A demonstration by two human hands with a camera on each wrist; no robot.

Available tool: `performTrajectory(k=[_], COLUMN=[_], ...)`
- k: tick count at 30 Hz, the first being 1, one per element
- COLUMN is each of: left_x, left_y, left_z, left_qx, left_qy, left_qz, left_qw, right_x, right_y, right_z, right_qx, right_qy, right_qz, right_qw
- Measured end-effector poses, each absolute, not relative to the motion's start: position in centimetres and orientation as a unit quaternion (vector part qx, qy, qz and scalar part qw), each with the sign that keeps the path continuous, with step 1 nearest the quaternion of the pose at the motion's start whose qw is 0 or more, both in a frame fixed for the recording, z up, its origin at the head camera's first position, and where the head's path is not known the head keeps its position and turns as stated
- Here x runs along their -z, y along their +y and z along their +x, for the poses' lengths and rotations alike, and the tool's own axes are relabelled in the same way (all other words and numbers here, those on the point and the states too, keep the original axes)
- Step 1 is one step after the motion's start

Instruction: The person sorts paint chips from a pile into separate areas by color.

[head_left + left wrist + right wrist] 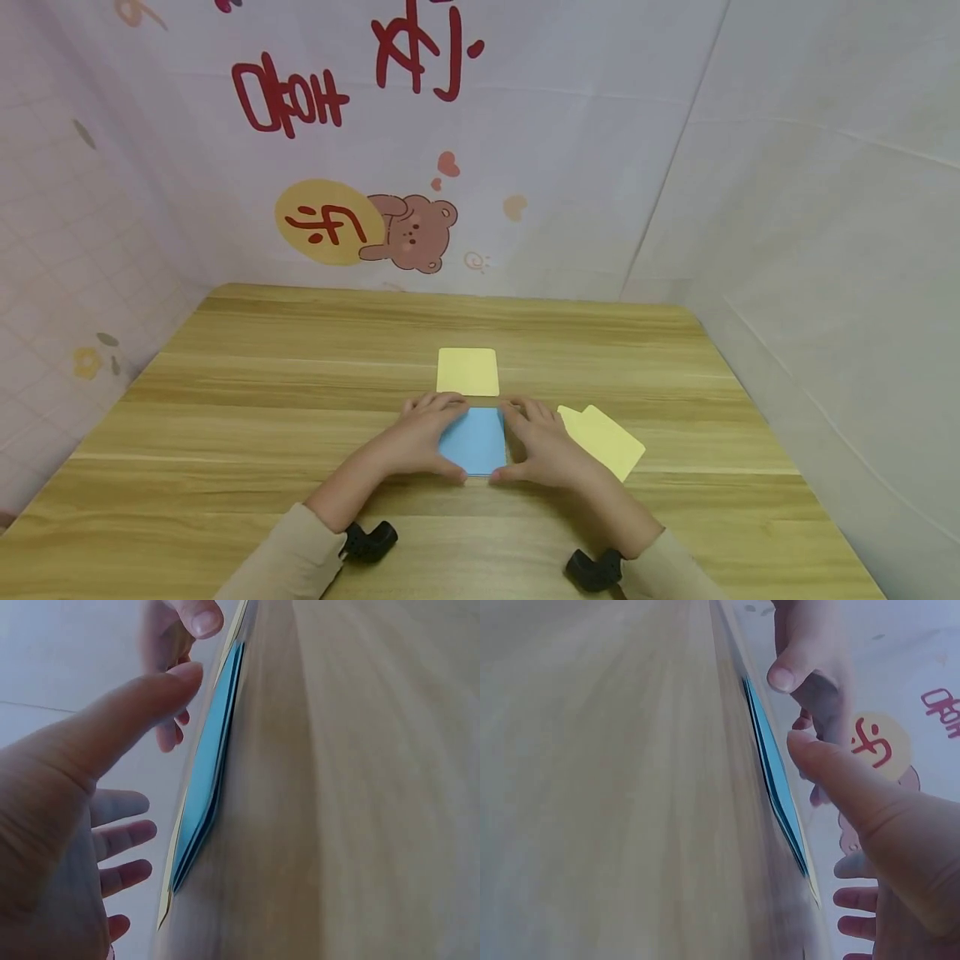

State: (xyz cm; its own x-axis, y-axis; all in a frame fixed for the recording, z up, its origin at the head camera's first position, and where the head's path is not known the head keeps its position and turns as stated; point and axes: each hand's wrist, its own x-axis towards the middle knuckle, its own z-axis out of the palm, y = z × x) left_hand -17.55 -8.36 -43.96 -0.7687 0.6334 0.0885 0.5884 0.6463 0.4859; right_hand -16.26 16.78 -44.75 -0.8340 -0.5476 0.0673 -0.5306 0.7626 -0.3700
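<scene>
A blue square of folded paper (474, 440) lies flat on the wooden table (262, 400), its layered edges showing in the wrist views (210, 765) (776, 776). My left hand (420, 437) rests along its left side, fingers at the far corner and thumb at the near edge. On the opposite side, my right hand (543, 446) mirrors it. Both hands have straight, spread fingers touching the paper's borders. A yellow square sheet (468, 372) sits just beyond the blue one.
Two overlapping yellow sheets (603, 440) lie to the right of my right hand. Fabric walls with a bear print (416, 233) enclose the table at the back and on both sides. Bare wood stretches to the left and far side.
</scene>
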Motion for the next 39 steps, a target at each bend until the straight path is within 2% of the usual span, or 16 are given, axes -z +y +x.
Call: performTrajectory(k=[18, 26, 39], left_x=[43.7, 43.5, 43.8], left_y=[-2.0, 1.3, 6.3], left_z=[-18.9, -19.9, -21.5], left_qx=[-0.214, -0.195, -0.194], left_qy=[0.888, 0.882, 0.876], left_qz=[0.406, 0.426, 0.427], left_qw=[0.035, 0.058, 0.116], right_x=[44.8, 44.5, 44.5], right_y=[24.6, 27.4, 29.6], right_z=[-13.3, -12.5, -11.9], right_qx=[0.216, 0.222, 0.184], right_qy=[0.964, 0.971, 0.98], right_qz=[-0.153, -0.091, -0.072], right_qw=[-0.007, -0.01, -0.01])
